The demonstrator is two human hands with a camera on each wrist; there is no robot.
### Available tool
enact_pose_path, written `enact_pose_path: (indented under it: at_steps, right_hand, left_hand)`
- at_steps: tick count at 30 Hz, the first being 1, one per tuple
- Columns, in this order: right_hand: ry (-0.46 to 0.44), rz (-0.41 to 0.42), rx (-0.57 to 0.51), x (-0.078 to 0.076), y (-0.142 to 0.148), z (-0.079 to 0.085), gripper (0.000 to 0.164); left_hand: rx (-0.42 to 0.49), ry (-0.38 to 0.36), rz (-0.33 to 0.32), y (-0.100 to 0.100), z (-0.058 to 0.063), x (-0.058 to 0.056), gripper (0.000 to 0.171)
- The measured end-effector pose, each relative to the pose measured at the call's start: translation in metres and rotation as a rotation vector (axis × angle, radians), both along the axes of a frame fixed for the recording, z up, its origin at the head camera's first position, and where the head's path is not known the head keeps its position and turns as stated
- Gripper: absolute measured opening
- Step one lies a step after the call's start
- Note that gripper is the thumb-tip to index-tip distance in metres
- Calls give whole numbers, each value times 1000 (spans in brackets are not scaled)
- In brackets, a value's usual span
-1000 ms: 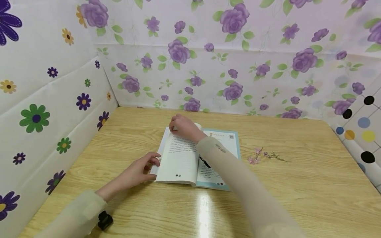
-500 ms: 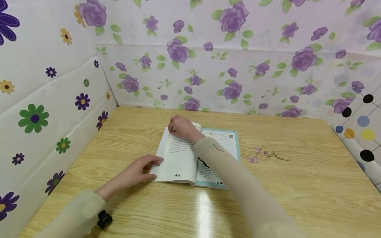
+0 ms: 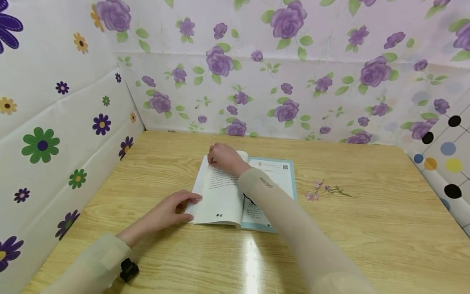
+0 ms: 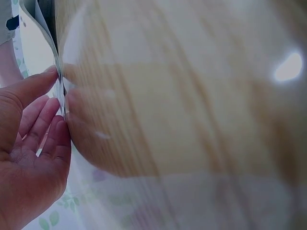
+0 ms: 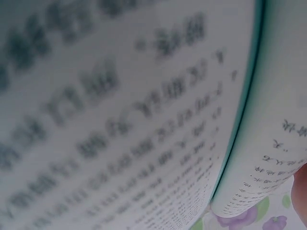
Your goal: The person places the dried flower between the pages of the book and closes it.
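Head view: near the far edge of the tabletop (image 3: 165, 159), the left hand (image 3: 167, 209), thumb and fingers apart, touches the open book (image 3: 222, 204); whether the right hand (image 3: 227, 158) pinches it, I cannot tell.

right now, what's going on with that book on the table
A person is handling an open book on a wooden table. The right hand reaches across it, curled at the far corner of the left page; the left hand touches the outer edge, nearer the person. A pink-flowered sprig lies to the book's right.
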State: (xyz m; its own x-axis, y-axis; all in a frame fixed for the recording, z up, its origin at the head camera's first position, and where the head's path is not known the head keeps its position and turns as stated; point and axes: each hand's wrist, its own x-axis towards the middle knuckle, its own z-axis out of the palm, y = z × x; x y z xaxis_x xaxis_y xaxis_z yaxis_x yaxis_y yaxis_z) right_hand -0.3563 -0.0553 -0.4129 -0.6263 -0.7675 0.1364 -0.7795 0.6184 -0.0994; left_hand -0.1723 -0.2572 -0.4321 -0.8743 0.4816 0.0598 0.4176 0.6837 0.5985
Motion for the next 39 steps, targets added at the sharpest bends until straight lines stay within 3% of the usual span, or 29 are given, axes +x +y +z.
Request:
enact_pose_path:
  at_steps: [11, 17, 23, 32, 39]
  right_hand:
    - [-52, -32, 7, -2, 0, -5, 19]
    - [-115, -48, 16, 0, 5, 0, 14]
    - [-169, -21, 58, 0, 14, 5, 23]
    - [-144, -41, 119, 5, 19, 8, 30]
    - [-125, -37, 68, 13, 24, 23, 30]
  left_hand:
    - [-11, -10, -2, 1, 0, -1, 52]
    - [-4, -11, -5, 1, 0, 0, 51]
    - [-11, -13, 0, 0, 0, -1, 51]
    - [-8, -16, -21, 1, 1, -3, 43]
    - [5, -14, -32, 1, 1, -2, 43]
